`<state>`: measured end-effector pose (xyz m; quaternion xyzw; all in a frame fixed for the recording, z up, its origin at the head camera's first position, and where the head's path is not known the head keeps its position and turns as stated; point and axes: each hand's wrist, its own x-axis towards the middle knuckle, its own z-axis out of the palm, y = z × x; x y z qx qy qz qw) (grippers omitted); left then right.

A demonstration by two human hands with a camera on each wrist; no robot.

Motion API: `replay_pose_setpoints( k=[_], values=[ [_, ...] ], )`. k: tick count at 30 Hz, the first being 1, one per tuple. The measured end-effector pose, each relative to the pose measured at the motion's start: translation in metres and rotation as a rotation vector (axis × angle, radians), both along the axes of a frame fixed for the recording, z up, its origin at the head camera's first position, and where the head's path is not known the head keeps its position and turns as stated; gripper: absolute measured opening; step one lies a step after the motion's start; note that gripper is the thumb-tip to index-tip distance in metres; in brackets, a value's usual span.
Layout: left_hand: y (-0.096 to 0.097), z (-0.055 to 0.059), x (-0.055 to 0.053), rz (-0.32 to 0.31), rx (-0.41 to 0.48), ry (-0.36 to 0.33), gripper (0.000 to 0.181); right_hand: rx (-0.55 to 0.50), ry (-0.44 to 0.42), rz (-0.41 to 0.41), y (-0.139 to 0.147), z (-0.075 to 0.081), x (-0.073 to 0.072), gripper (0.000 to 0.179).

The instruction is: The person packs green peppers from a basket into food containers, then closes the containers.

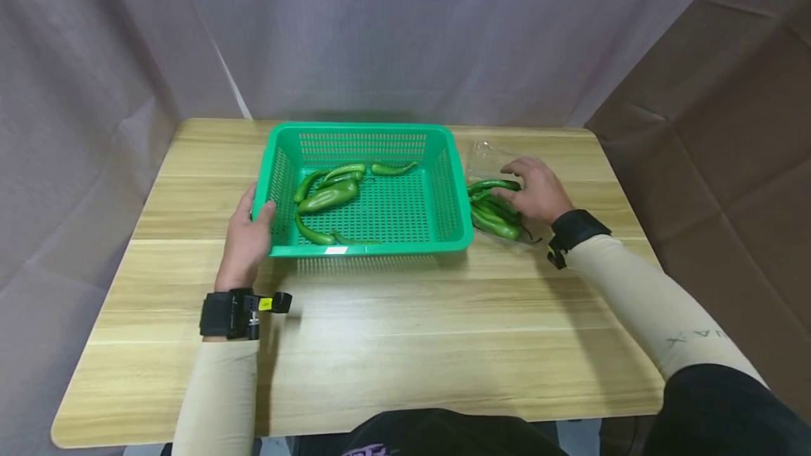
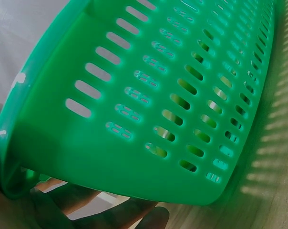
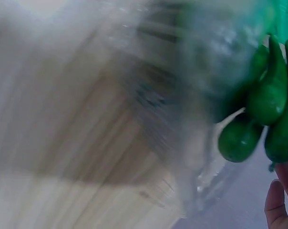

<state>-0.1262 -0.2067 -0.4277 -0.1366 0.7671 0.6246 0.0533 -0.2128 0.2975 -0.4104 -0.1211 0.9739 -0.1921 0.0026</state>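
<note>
A green plastic basket (image 1: 364, 250) stands toward the back of the table. Its left wall is in the grip of my left hand (image 1: 246, 241), thumb over the rim and fingers outside; the left wrist view shows those fingers beneath the slotted wall (image 2: 110, 157). Several green peppers (image 1: 329, 197) lie on the basket floor, mostly to the left. Beyond its right wall is a pile of green peppers (image 1: 497, 220) on clear plastic packaging (image 1: 488, 157). My right hand (image 1: 538, 192) reaches over the pile, thumb and fingers spread apart at the peppers (image 3: 268, 100).
The wooden table (image 1: 380, 343) has grey cloth (image 1: 405, 34) hanging behind it and brown cloth (image 1: 728, 125) on the right. Clear plastic fills much of the right wrist view, blurred.
</note>
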Motion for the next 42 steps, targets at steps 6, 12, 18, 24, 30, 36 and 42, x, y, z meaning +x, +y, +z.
replay_pose_setpoints(
  k=[6,12,18,24,30,36,42],
  values=[
    [0.000,0.001,0.000,-0.001,0.004,0.002,0.061,-0.010,0.006,-0.006,-0.006,0.016,-0.007,0.051],
    [0.001,0.000,0.000,0.001,0.004,0.001,0.060,-0.014,0.035,0.023,-0.020,0.036,-0.018,0.049],
    [0.000,0.001,-0.002,0.001,0.000,-0.001,0.061,-0.023,0.085,0.083,-0.047,0.056,-0.028,0.047],
    [0.000,0.001,-0.001,-0.016,0.010,0.000,0.062,-0.058,0.118,0.173,-0.089,0.073,-0.036,0.046],
    [-0.001,-0.001,0.000,-0.004,0.008,0.003,0.061,0.000,0.082,0.282,-0.145,0.084,-0.044,0.051],
    [-0.002,-0.002,0.002,0.014,0.012,-0.009,0.061,0.107,-0.068,0.394,-0.197,0.073,-0.047,0.052],
    [-0.002,-0.002,0.002,0.010,0.008,0.003,0.061,0.218,-0.227,0.489,-0.232,0.048,-0.041,0.054]
  ],
)
